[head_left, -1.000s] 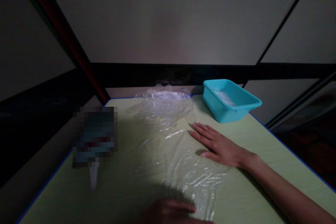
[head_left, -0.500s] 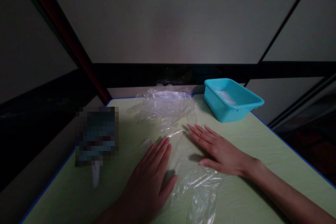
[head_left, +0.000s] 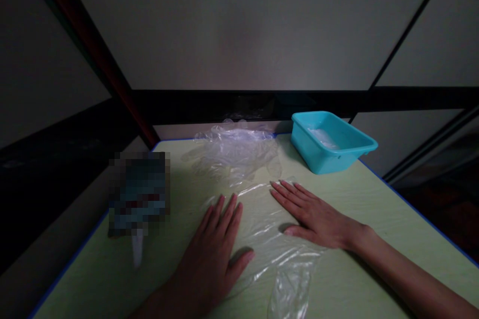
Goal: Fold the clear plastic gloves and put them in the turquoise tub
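Observation:
A thin clear plastic piece (head_left: 277, 229), which looks like a disposable glove, lies spread on the table between my hands, its crumpled end toward me. My left hand (head_left: 215, 254) rests palm down at its left side, fingers stretched out and a little apart. On its right side my right hand (head_left: 310, 214) lies flat too, fingers extended and thumb out. Neither hand grips anything. Just beyond the fingertips sits a loose heap of clear disposable plastic gloves (head_left: 239, 152), with some finger shapes showing.
A turquoise plastic basin (head_left: 329, 159) stands at the back right with something clear inside (head_left: 322, 138). At the left is a pixelated object (head_left: 140, 194) with a pale handle-like strip (head_left: 137, 249). The light green table (head_left: 374, 199) has blue edging and meets a panelled wall (head_left: 239, 35).
My left fingers have spread a little apart and the plastic between my hands lies wider and flatter. My right hand has hardly shifted.

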The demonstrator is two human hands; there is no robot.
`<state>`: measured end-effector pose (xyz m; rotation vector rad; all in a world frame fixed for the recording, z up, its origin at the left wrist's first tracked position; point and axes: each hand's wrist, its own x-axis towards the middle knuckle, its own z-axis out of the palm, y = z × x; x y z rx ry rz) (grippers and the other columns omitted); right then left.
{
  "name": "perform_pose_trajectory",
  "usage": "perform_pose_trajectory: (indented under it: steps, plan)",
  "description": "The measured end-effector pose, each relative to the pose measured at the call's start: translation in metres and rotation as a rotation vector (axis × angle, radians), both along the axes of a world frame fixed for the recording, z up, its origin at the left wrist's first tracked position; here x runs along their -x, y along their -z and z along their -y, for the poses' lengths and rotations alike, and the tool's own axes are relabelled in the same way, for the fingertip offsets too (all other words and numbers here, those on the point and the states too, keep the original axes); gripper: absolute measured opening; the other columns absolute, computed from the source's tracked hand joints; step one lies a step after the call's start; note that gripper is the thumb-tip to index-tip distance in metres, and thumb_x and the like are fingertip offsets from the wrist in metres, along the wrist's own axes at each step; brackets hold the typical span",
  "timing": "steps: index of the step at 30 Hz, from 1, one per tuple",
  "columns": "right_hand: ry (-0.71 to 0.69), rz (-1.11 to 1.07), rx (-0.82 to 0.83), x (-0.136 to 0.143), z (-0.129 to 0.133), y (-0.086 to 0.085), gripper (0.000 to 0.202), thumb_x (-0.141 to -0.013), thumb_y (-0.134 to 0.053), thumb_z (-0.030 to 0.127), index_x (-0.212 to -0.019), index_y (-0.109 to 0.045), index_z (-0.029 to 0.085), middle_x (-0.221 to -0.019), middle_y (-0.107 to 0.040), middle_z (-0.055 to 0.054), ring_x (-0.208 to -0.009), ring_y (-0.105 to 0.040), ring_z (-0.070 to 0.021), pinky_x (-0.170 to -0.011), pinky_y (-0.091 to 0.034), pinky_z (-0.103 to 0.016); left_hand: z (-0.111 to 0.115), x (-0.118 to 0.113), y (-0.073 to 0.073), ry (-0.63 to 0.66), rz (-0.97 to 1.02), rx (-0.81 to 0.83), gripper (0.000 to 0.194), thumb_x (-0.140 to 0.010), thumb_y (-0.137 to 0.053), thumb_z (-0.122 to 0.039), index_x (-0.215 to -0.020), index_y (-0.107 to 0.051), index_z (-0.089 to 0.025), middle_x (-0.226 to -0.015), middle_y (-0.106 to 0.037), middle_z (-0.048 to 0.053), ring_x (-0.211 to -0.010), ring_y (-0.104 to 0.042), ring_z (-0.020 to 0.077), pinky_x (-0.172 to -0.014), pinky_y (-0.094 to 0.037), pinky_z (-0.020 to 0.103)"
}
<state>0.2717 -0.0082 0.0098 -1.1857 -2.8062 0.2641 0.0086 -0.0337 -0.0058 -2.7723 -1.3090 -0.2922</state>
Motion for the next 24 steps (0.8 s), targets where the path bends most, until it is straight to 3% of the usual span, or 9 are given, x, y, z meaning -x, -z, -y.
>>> perform_pose_trajectory:
  steps: [9, 12, 14, 18, 21, 24]
  plan:
    - [0.008, -0.019, -0.003, -0.019, -0.007, 0.000, 0.069, -0.088, -0.035, 0.052, -0.141, -0.006, 0.018, -0.146, -0.007, -0.010, -0.133, -0.009, -0.0268, -0.107, -0.012, -0.049, 0.001, 0.000, -0.001, -0.024, -0.017, 0.036, 0.067, -0.083, -0.044, -0.047, -0.136, -0.028, -0.010, -0.143, -0.022, 0.013, -0.131, -0.017, 0.0309, -0.102, -0.027, 0.046]
    - [-0.044, -0.083, 0.029, -0.017, -0.004, -0.013, 0.062, -0.088, -0.040, 0.047, -0.140, -0.017, 0.019, -0.146, -0.014, -0.009, -0.132, -0.015, -0.0262, -0.107, -0.014, -0.047, 0.002, 0.000, -0.001, -0.022, -0.019, 0.050, 0.067, -0.083, -0.044, -0.046, -0.136, -0.026, -0.010, -0.144, -0.020, 0.013, -0.131, -0.016, 0.0313, -0.102, -0.027, 0.047]
    - [-0.081, -0.161, 0.078, -0.014, 0.000, -0.023, 0.055, -0.088, -0.044, 0.043, -0.135, -0.031, 0.018, -0.142, -0.026, -0.010, -0.129, -0.025, -0.0242, -0.106, -0.021, -0.042, 0.002, 0.000, -0.001, -0.018, -0.011, 0.058, 0.066, -0.083, -0.044, -0.044, -0.137, -0.025, -0.011, -0.144, -0.020, 0.014, -0.131, -0.017, 0.0317, -0.101, -0.027, 0.049]
    - [-0.111, -0.274, 0.278, -0.009, 0.010, -0.038, 0.027, -0.084, -0.055, 0.033, -0.104, -0.060, 0.016, -0.106, -0.058, -0.008, -0.099, -0.053, -0.0172, -0.085, -0.043, -0.029, 0.000, 0.001, -0.005, -0.006, 0.026, 0.042, 0.065, -0.082, -0.048, -0.040, -0.135, -0.028, -0.010, -0.143, -0.021, 0.016, -0.130, -0.019, 0.0328, -0.100, -0.028, 0.052]
    - [-0.104, -0.263, 0.397, -0.012, 0.014, -0.041, 0.011, -0.077, -0.062, 0.022, -0.085, -0.065, 0.015, -0.079, -0.060, -0.004, -0.077, -0.056, -0.0136, -0.069, -0.044, -0.024, -0.001, 0.002, -0.008, 0.006, 0.072, 0.000, 0.060, -0.081, -0.050, -0.036, -0.133, -0.032, -0.011, -0.143, -0.024, 0.015, -0.130, -0.021, 0.0321, -0.100, -0.026, 0.054]
    - [-0.099, -0.238, 0.457, -0.018, 0.014, -0.040, 0.006, -0.070, -0.066, 0.013, -0.077, -0.065, 0.014, -0.070, -0.057, -0.001, -0.067, -0.053, -0.0111, -0.061, -0.041, -0.021, 0.000, 0.002, -0.011, 0.036, 0.127, -0.039, 0.052, -0.081, -0.050, -0.032, -0.128, -0.038, -0.013, -0.141, -0.030, 0.014, -0.129, -0.024, 0.0297, -0.101, -0.023, 0.054]
